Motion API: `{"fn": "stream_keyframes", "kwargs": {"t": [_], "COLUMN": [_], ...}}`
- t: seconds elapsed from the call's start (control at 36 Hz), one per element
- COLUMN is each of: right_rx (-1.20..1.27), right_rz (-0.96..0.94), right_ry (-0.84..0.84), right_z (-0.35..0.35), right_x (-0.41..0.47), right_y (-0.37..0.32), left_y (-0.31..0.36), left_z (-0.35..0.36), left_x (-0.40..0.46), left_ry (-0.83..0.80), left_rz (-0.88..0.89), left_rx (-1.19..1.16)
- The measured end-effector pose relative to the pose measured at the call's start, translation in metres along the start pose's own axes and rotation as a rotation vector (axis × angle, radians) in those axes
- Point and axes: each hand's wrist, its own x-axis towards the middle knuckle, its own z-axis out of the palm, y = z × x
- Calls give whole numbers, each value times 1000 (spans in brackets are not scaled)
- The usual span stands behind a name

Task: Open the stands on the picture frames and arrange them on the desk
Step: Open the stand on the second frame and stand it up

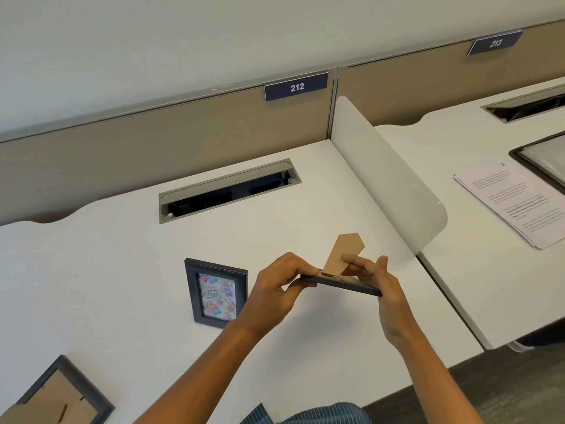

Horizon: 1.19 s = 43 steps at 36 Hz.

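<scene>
I hold a dark picture frame [351,286] flat, back side up, above the white desk [122,270]. My left hand [272,289] grips its left edge. My right hand [382,286] grips its right end, fingers touching the brown cardboard stand [342,254], which is swung up at an angle from the frame's back. A second dark frame [216,293] with a colourful birthday picture stands upright on the desk just left of my hands. A third frame [65,396] lies back side up at the bottom left corner, its stand folded flat.
A cable slot [229,189] is cut into the desk behind the frames. A white divider panel [391,185] stands along the desk's right edge. On the neighbouring desk lie printed papers [513,200] and a dark tray [541,157]. A beige partition runs along the back.
</scene>
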Motion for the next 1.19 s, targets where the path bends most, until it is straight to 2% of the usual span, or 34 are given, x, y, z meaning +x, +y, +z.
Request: {"fn": "stream_keyframes", "kwargs": {"t": [0.31, 0.53, 0.78, 1.19], "right_rx": [157, 232, 242, 223], "right_rz": [160, 196, 385, 447], "right_ry": [69, 90, 232, 282], "right_z": [2, 8, 15, 21], "right_x": [15, 36, 59, 70], "right_y": [7, 5, 12, 13], "left_y": [-12, -31, -47, -62], "left_z": [10, 19, 26, 33], "left_x": [24, 50, 65, 82], "left_ry": [9, 39, 74, 62], "left_rz": [-143, -254, -399, -488], "left_rx": [-72, -90, -93, -76]}}
